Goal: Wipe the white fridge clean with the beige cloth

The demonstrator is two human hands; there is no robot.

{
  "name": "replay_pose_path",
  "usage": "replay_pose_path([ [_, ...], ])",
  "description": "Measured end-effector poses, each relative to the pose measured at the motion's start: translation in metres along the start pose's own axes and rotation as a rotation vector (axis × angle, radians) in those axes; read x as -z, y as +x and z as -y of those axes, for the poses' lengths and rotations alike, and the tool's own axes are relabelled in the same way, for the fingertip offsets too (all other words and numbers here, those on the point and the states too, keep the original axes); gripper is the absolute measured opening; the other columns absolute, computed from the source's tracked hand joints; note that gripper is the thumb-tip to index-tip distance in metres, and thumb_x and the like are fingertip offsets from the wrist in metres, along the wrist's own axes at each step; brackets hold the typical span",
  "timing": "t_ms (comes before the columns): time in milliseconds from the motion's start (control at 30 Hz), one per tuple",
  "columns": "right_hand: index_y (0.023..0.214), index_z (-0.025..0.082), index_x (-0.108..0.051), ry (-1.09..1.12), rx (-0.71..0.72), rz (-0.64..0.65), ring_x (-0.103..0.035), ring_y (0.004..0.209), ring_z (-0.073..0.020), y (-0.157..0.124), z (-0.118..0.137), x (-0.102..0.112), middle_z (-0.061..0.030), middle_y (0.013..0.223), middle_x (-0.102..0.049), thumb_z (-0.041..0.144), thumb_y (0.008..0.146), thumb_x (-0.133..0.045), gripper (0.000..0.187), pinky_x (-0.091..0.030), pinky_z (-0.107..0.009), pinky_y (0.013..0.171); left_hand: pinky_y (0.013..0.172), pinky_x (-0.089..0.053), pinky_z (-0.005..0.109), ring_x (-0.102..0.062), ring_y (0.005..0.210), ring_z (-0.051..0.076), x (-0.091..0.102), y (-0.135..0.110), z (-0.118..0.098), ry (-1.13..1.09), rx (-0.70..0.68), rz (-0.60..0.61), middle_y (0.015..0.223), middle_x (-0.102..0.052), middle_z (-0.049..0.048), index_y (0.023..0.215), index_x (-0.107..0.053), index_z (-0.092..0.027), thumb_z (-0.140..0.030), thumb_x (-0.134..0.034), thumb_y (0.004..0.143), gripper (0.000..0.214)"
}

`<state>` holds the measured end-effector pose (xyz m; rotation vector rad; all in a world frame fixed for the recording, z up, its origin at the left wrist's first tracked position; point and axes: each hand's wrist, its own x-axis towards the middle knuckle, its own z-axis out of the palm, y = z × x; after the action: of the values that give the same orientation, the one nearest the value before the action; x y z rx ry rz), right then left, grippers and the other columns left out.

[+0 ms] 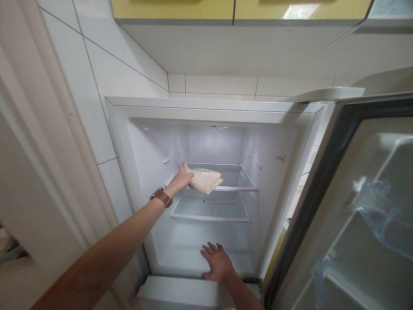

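My left hand (185, 176), with a brown-strapped watch (162, 197) on its wrist, reaches into the fridge (142, 148). Its fingers grip one end of a folded cream cloth (206, 181) with dark printing on top. The cloth is at the front edge of the upper glass shelf (230, 172); whether it rests on it I cannot tell. Lower down, my right hand (218, 261) has its fingers spread near the bottom front of the fridge and holds nothing. Between the two hands lies the lower glass shelf (222, 206), with a small dark speck on it.
The fridge door (355, 172) stands open on the right, with clear plastic door bins (380, 211). Yellow cabinets (174, 9) hang overhead. A white tiled wall (125, 64) and a pale door frame (48, 129) border the left. Below is a white lower compartment front (180, 292).
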<state>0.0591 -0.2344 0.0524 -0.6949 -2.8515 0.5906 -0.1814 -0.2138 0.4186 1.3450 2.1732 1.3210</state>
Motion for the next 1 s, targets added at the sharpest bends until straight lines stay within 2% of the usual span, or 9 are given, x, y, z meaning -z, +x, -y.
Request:
replay_pose_path([
  [167, 0.162, 0.035, -0.036, -0.034, -0.002, 0.014, -0.027, 0.157, -0.0366, -0.001, 0.001, 0.003, -0.0084, 0.168, -0.036, 0.069, 0.082, -0.065, 0.092, -0.015, -0.066, 0.124, 0.058, -0.049, 0.026, -0.064, 0.058, 0.016, 0.007, -0.052, 0.042, -0.088, -0.142, -0.083, 0.084, -0.072, 0.0024, 0.148, -0.038, -0.017, -0.033, -0.05, 0.095, 0.057],
  [233, 0.162, 0.035, -0.036, -0.04, -0.005, 0.015, -0.027, 0.157, -0.0362, -0.001, 0.002, 0.003, -0.0078, 0.168, -0.036, 0.069, 0.082, -0.066, 0.092, -0.016, -0.065, 0.124, 0.063, -0.049, 0.027, -0.063, 0.06, 0.016, -0.006, -0.079, 0.079, -0.048, -0.272, -0.105, 0.072, -0.066, -0.0025, 0.135, -0.049, -0.02, -0.034, -0.046, 0.096, 0.041],
  [300, 0.162, 0.034, -0.036, -0.047, -0.009, 0.022, -0.027, 0.157, -0.0362, -0.001, 0.002, 0.004, -0.0082, 0.168, -0.036, 0.069, 0.082, -0.066, 0.092, -0.016, -0.065, 0.124, 0.068, -0.051, 0.028, -0.063, 0.063, 0.017, -0.028, -0.106, 0.126, 0.087, -0.306, 0.031, 0.068, -0.063, -0.0027, 0.118, -0.058, -0.023, -0.03, -0.044, 0.094, 0.029],
  [367, 0.163, 0.033, -0.036, -0.055, -0.01, 0.029, -0.026, 0.157, -0.0364, -0.001, 0.003, 0.004, -0.0089, 0.169, -0.035, 0.069, 0.083, -0.065, 0.092, -0.016, -0.064, 0.124, 0.08, -0.054, 0.03, -0.069, 0.078, 0.019, -0.054, -0.13, 0.178, 0.227, -0.319, 0.213, 0.078, -0.069, -0.0009, 0.111, -0.064, -0.026, -0.028, -0.049, 0.091, 0.024],
  [433, 0.163, 0.033, -0.035, -0.054, -0.011, 0.03, -0.026, 0.157, -0.0366, 0.0, 0.003, 0.004, -0.0089, 0.169, -0.035, 0.07, 0.083, -0.065, 0.093, -0.015, -0.065, 0.124, 0.103, -0.051, 0.033, -0.068, 0.111, 0.022, -0.077, -0.145, 0.226, 0.271, -0.358, 0.385, 0.115, -0.074, 0.0031, 0.127, -0.062, -0.028, -0.034, -0.065, 0.084, 0.043],
  [467, 0.163, 0.033, -0.036, -0.051, -0.011, 0.03, -0.026, 0.157, -0.0366, 0.0, 0.003, 0.004, -0.0087, 0.169, -0.035, 0.07, 0.083, -0.066, 0.093, -0.015, -0.065, 0.124, 0.112, -0.047, 0.034, -0.063, 0.125, 0.024, -0.087, -0.15, 0.246, 0.291, -0.37, 0.434, 0.132, -0.069, 0.0063, 0.133, -0.06, -0.027, -0.038, -0.071, 0.081, 0.054],
  [567, 0.162, 0.033, -0.037, -0.041, -0.015, 0.032, -0.025, 0.157, -0.037, 0.0, 0.003, 0.005, -0.009, 0.169, -0.035, 0.07, 0.083, -0.066, 0.092, -0.014, -0.064, 0.124, 0.119, -0.041, 0.037, -0.056, 0.137, 0.026, -0.107, -0.149, 0.291, 0.38, -0.321, 0.455, 0.143, -0.062, 0.0119, 0.138, -0.06, -0.02, -0.044, -0.064, 0.09, 0.053],
  [767, 0.164, 0.032, -0.033, -0.052, -0.01, 0.068, -0.023, 0.158, -0.0361, -0.001, 0.001, 0.006, -0.0094, 0.17, -0.032, 0.072, 0.086, -0.061, 0.092, -0.012, -0.062, 0.124, 0.126, -0.031, 0.046, -0.037, 0.153, 0.028, -0.13, -0.131, 0.331, 0.573, -0.343, 0.39, 0.161, -0.048, 0.0069, 0.147, -0.057, -0.026, -0.042, -0.048, 0.101, 0.05],
  [1000, 0.165, 0.033, -0.031, -0.075, -0.023, 0.073, -0.021, 0.159, -0.034, -0.001, 0.003, 0.008, -0.0075, 0.17, -0.031, 0.073, 0.086, -0.06, 0.092, -0.012, -0.06, 0.125, 0.129, -0.021, 0.051, -0.027, 0.159, 0.027, -0.141, -0.129, 0.345, 0.603, -0.356, 0.387, 0.168, -0.038, -0.0022, 0.156, -0.048, -0.036, -0.04, -0.044, 0.101, 0.055],
])
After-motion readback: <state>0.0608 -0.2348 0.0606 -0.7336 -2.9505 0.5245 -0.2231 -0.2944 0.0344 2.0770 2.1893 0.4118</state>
